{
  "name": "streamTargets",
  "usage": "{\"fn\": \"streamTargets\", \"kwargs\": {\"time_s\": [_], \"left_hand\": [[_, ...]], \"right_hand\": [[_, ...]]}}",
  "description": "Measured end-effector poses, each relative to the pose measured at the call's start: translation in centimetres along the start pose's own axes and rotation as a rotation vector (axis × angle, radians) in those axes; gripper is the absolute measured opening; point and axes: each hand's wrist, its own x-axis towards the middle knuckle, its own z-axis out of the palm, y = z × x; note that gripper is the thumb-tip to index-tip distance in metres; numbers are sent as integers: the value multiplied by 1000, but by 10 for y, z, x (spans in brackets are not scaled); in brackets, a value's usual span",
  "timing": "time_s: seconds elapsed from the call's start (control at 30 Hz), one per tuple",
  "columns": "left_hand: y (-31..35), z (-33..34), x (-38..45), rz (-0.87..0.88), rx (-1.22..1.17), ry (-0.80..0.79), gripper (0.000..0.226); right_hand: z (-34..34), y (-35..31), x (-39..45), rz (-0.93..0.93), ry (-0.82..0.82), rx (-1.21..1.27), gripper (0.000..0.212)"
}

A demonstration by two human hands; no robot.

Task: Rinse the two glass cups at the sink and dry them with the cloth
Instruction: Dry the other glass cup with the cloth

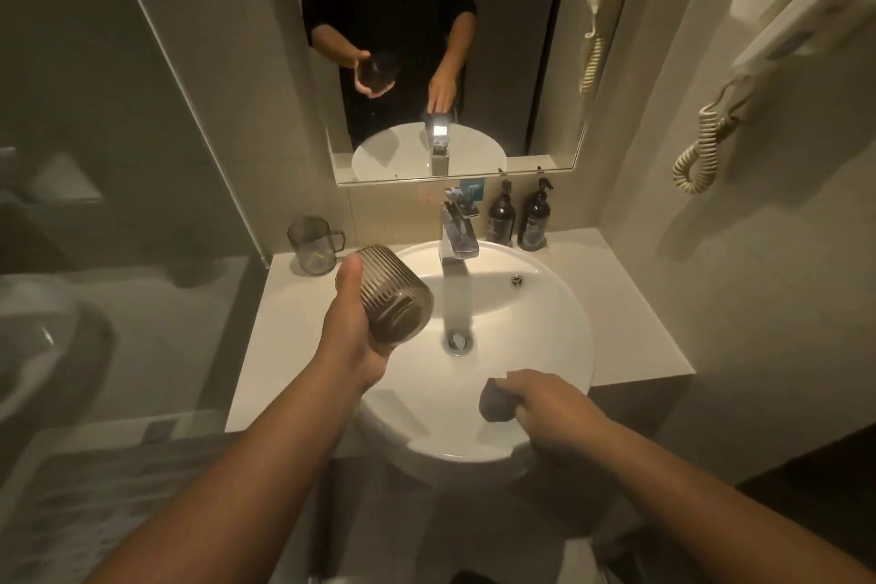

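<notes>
Because the ribbed glass cup (389, 294) is gripped tilted in the left hand (353, 327), fingers wrapped around it, while the cloth (495, 398) is pinched by the right hand (550, 408), breakage against the sink (545, 322) is risked if wet.

1. There is one view only, from a wide-angle camera worn on the person's head, so no second view shares the scene.
2. It faces forward and steeply down onto the round sink (559, 337), which sits near, filling the centre.
3. Both forearms enter from 6 o'clock; the left hand (353, 332) reaches toward 11 o'clock, the right hand (545, 408) toward 12.
4. The mirror (521, 38) at 12 o'clock faces the camera, and straight edges bow toward the frame's borders.
</notes>
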Motion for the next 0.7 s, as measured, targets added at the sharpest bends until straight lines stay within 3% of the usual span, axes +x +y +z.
{"fn": "streamTargets", "kwargs": {"time_s": [0.17,0.33,0.57,0.7], "left_hand": [[-25,-14,-3,194,301,64,44],[-58,-30,-23,414,795,2,63],[-83,-38,-51,485,943,-66,74],[-86,-47,-62,482,930,-22,80]], "right_hand": [[23,5,-14,80,176,218,48],[77,1,-18,40,214,78,52],[119,4,1,-3,117,-320,53],[114,7,9,-38,105,-399,58]]}}
